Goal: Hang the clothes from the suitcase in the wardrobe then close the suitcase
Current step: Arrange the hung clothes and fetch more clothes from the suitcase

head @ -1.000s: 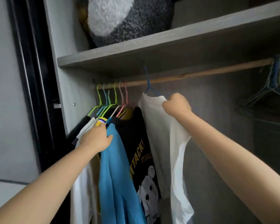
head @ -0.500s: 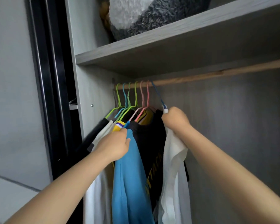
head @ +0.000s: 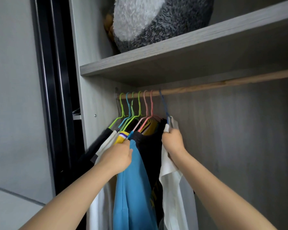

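A wooden rail (head: 206,87) runs across the wardrobe under a grey shelf. At its left end hang several garments on coloured hangers (head: 136,110). My right hand (head: 173,141) grips the shoulder of a white shirt (head: 173,188) that hangs on a dark blue hanger (head: 164,105), hooked on the rail beside the others. My left hand (head: 118,158) holds the top of a blue garment (head: 133,188) among the hung clothes. A black shirt with yellow print (head: 152,156) hangs between the blue and the white one. The suitcase is out of view.
A grey and white plush toy (head: 148,22) lies on the shelf (head: 173,53) above the rail. The wardrobe's side wall (head: 91,97) and a dark door frame (head: 53,97) stand at the left. The rail to the right of the white shirt carries nothing in view.
My right hand slid the white shirt on its blue hanger leftwards along the rail, up against the other garments. The view shifted left, so the spare hangers at the right left the picture.
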The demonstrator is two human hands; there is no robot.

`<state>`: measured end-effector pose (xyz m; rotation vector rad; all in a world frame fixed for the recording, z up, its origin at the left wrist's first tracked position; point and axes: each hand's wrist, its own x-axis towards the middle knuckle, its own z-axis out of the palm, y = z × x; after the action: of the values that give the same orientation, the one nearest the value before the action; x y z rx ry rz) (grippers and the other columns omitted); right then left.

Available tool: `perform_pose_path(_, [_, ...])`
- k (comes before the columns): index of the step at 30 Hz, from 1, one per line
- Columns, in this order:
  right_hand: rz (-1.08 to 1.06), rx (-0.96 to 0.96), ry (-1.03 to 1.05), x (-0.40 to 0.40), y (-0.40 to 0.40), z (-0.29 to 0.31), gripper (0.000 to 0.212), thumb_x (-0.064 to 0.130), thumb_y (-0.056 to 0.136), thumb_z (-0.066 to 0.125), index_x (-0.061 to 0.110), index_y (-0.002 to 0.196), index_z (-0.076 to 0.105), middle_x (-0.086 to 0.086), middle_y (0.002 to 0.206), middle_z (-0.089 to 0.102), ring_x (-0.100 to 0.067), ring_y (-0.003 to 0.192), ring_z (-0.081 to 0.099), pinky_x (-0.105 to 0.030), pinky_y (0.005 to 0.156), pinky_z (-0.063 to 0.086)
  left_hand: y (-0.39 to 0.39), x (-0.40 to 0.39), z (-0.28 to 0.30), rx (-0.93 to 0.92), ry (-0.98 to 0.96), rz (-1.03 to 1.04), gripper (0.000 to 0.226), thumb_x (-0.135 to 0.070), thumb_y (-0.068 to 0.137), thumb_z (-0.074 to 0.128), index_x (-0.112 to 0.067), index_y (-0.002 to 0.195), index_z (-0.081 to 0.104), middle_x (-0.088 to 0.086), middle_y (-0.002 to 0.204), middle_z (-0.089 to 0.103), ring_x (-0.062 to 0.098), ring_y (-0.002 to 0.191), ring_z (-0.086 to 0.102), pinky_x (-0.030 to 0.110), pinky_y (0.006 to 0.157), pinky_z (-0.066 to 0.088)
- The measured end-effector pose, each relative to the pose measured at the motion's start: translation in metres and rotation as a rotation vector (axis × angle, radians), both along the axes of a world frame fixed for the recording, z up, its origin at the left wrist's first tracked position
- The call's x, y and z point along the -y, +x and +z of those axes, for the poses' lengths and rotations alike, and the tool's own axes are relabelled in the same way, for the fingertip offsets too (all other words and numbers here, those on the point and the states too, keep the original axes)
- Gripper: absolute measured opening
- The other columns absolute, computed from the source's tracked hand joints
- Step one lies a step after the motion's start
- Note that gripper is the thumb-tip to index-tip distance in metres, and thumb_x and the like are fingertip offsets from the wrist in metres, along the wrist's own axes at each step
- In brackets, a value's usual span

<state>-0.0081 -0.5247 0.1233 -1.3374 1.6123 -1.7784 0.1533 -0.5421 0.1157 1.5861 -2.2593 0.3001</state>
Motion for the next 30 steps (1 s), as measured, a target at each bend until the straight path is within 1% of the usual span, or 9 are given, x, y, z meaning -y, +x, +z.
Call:
perform_pose_path(3, [0.013,-0.023,0.026,-0.002,0.004,0.002,0.031,0.005,0.094,0.033,0.011,0.064,0.034,-0.003,0.060,0.034,-0.014,0.052,0.032,-0.024,0.047,0.024,-0.002,-0.005,0.000,-0.006,0.002,0.003,0.048,-0.031,0.100,0.026,-0.013,0.144,0.020,0.009,0.114,0.060,0.018,0.079,0.047,0.028,0.064,0.037])
perform_pose_path(7, [0.105,-0.063,0.104,-0.003,0.012,0.005,0.012,0.000,0.092,0.032,0.005,0.095,0.042,-0.006,0.066,0.039,-0.016,0.059,0.037,-0.023,0.052,0.027,-0.003,-0.013,-0.002,0.009,-0.017,0.013,0.046,-0.033,0.100,0.027,-0.012,0.140,0.026,0.009,0.114,0.060,0.025,0.090,0.056,0.033,0.069,0.042])
perform_pose_path(11, [0.160,-0.247,0.196,-0.014,0.021,-0.002,0.037,0.011,0.093,0.037,0.001,0.129,0.037,-0.017,0.100,0.054,-0.029,0.090,0.052,-0.031,0.066,0.043,0.005,-0.025,-0.009,0.000,-0.020,0.005,0.043,-0.036,0.098,0.031,-0.012,0.134,0.031,0.005,0.093,0.056,0.024,0.084,0.054,0.031,0.066,0.039])
perform_pose_path(13, [0.155,-0.403,0.163,-0.033,0.026,-0.008,0.043,0.016,0.093,0.040,0.001,0.133,0.033,-0.018,0.108,0.056,-0.030,0.100,0.055,-0.036,0.080,0.044,0.012,-0.032,-0.013,-0.021,-0.009,0.005,0.037,-0.036,0.097,0.034,-0.012,0.124,0.038,0.008,0.098,0.057,0.025,0.090,0.055,0.031,0.068,0.040])
perform_pose_path(16, [0.146,-0.707,0.125,-0.073,0.030,-0.020,0.046,0.020,0.094,0.042,0.007,0.137,0.036,-0.015,0.123,0.052,-0.028,0.113,0.051,-0.030,0.090,0.039,0.024,-0.050,-0.022,-0.054,-0.006,0.022,0.027,-0.036,0.095,0.039,-0.012,0.109,0.041,0.009,0.101,0.056,0.030,0.103,0.056,0.033,0.072,0.041])
perform_pose_path(18, [0.176,-0.825,0.165,-0.101,0.028,-0.032,0.043,0.024,0.095,0.043,0.011,0.136,0.041,-0.011,0.134,0.044,-0.025,0.116,0.050,-0.026,0.093,0.038,0.032,-0.070,-0.034,0.002,-0.013,0.047,0.033,-0.034,0.095,0.039,-0.012,0.120,0.041,0.010,0.114,0.055,0.031,0.111,0.053,0.035,0.078,0.044])
perform_pose_path(21, [0.185,-0.943,0.307,-0.134,0.019,-0.049,0.043,0.026,0.095,0.042,0.011,0.136,0.042,-0.010,0.141,0.039,-0.023,0.125,0.045,-0.028,0.101,0.035,0.048,-0.103,-0.052,0.203,-0.022,0.104,0.042,-0.031,0.096,0.037,-0.014,0.134,0.035,0.010,0.129,0.046,0.028,0.121,0.044,0.037,0.088,0.043])
perform_pose_path(26, [0.131,-1.125,0.450,-0.181,0.010,-0.074,0.046,0.024,0.097,0.038,0.013,0.141,0.034,-0.011,0.145,0.036,-0.028,0.131,0.037,-0.038,0.107,0.034,0.078,-0.153,-0.081,0.266,0.069,0.180,0.040,-0.028,0.096,0.037,-0.014,0.132,0.043,0.012,0.131,0.043,0.029,0.125,0.037,0.037,0.096,0.041])
perform_pose_path(30, [0.197,-1.196,0.434,-0.217,0.015,-0.094,0.048,0.025,0.095,0.042,0.012,0.141,0.033,-0.013,0.144,0.035,-0.031,0.131,0.036,-0.043,0.107,0.034,0.102,-0.205,-0.115,0.247,0.161,0.218,0.037,-0.026,0.095,0.039,-0.011,0.127,0.048,0.015,0.129,0.042,0.032,0.124,0.038,0.039,0.095,0.041])
